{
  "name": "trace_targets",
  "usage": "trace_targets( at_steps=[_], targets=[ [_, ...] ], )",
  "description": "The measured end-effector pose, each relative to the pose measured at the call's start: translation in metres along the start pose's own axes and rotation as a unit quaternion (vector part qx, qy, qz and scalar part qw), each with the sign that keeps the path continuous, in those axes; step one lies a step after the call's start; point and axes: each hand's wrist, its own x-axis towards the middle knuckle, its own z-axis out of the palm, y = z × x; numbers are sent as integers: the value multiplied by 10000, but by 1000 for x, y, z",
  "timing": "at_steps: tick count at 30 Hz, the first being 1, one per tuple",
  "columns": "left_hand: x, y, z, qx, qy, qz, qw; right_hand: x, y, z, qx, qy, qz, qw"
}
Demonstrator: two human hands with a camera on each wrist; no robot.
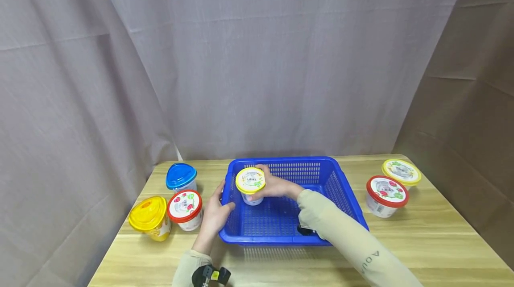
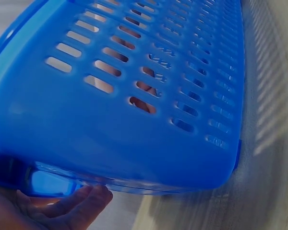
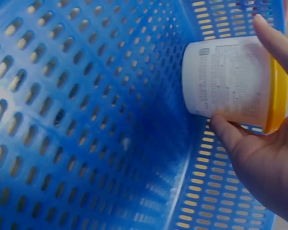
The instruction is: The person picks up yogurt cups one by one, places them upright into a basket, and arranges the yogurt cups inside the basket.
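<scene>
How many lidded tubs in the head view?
6: held tub in the right hand; blue-lidded tub, red-lidded tub and yellow-lidded tub left of the basket; another red-lidded tub and yellow-lidded tub right of it. The right sleeve may hide more.

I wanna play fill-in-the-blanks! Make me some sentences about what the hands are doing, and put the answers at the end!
The right hand holds a round white plastic tub with a ____ lid.
The left hand grips a rectangular plastic basket that is ____ in colour.
In the head view, the tub with the rounded-triangular blue lid stands on the ____ side of the basket.
Missing words: yellow; blue; left.
</scene>
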Motion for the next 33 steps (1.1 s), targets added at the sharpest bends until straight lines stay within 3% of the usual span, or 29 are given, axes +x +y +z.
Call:
trace_targets(
  at_steps=[7, 11, 14, 27, 33],
  targets=[
    [-5, -2, 1, -45, -51, -27, 10000, -8, -8, -12, -341, -301, -73, 9989],
    [-5, -3, -2, -124, 0, -71, 9999, -12, -17, -23, -45, -495, -46, 9988],
    [-5, -3, -3, -115, -16, -69, 9999, -16, -21, -32, 137, -450, 45, 9989],
    [0, 2, 0, -215, -95, -162, 9996, -31, -27, -70, 6, -174, 250, 9995],
    [-2, 7, 1, -112, -151, -221, 9996, -49, -29, -88, -38, -59, 342, 9994]
  ],
)
